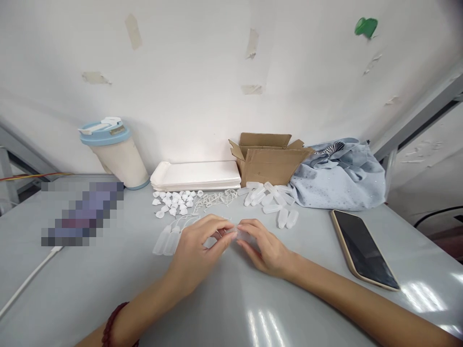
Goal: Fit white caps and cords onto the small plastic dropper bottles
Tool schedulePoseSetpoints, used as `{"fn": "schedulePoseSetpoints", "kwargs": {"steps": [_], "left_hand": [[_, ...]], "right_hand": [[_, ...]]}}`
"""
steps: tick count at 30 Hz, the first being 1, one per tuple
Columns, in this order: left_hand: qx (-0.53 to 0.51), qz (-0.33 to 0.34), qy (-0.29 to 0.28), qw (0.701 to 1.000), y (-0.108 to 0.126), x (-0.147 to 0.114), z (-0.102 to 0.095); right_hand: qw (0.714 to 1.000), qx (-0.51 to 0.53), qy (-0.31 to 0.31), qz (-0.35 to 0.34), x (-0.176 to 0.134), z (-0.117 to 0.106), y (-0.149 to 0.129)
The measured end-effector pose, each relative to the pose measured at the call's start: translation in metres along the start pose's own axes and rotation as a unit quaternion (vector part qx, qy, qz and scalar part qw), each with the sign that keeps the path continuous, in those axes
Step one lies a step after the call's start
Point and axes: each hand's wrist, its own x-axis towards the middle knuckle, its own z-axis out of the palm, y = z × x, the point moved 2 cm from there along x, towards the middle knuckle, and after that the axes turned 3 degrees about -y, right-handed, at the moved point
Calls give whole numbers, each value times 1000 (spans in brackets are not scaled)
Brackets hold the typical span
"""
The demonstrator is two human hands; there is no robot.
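Behind the grey worktop (311, 313) rises a white wall (195, 96) with some pieces of old tape. Near the middle of this worktop, the person has 1 small translucent piece (246, 236), and it is located between the 2 hands. The left hand (198, 250) has a nearly closed grip, with thumb and forefinger pinching at its left end; the right hand (269, 248) has a slightly wider grip, with the fingers bent around its other end. Whether the left fingers hide also another small part, it is not possible to tell.

For good handling, it seems advisable to press lightly and evenly, to hold both ends in line, and to leave the middle visible from above.

As for the quantities, beside the left hand lie at least 3 tubes with cords (161, 243), partly covered. White caps (172, 211) are more than 20, and loose tubes (272, 209) are about 13; both overlap, so these counts are approximate. Pale cords (217, 198) are too tangled for counting. Further there are 1 tumbler (117, 156), 1 white stack (197, 176), 1 open carton (267, 166), 1 cloth bag (340, 183), 1 phone (365, 249) and 1 white cable (29, 279).
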Motion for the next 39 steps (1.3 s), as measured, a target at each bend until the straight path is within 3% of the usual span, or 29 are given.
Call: {"fn": "schedulePoseSetpoints", "kwargs": {"steps": [11,29,39], "left_hand": [[-12,-48,-81,995,-3,3,-1],[6,-93,-111,989,-4,-2,-4],[9,-137,-114,984,0,-3,-3]], "right_hand": [[999,-36,-6,-36,4,-2,-5],[1000,-22,-10,-18,1,-2,-3],[997,-68,-13,-19,5,-4,-7]]}}
